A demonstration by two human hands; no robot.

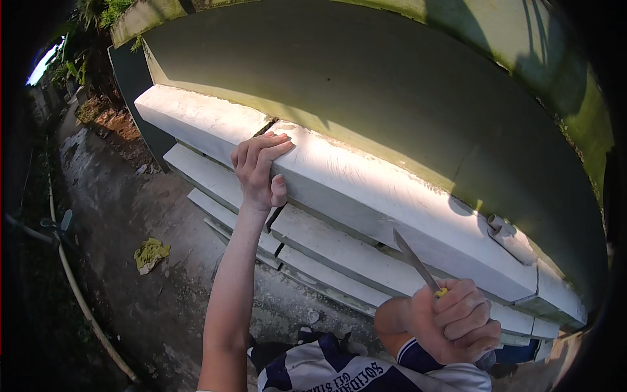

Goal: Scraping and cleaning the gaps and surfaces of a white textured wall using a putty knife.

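Note:
My left hand (260,164) rests on a white-coated concrete ledge (362,166), its fingers over the top edge near a dark joint and its thumb bent at the front face. Pale dust covers the hand and forearm. In my right hand (458,316) is a knife (414,257) with a narrow, pointed blade; a bit of yellow handle shows above the fist, and the fingers hide the rest. The blade points up and left, its tip appearing against the ledge's front face. Whether the tip touches cannot be told. Fine scratch marks show on the ledge's top.
A pale rolled tube (512,240) lies on the ledge at right, against the green-stained wall (343,73). Below are stepped white slabs (338,240) with gaps. A yellowish cloth (152,256) lies on the concrete ground (181,215); a long pipe (81,299) runs at left.

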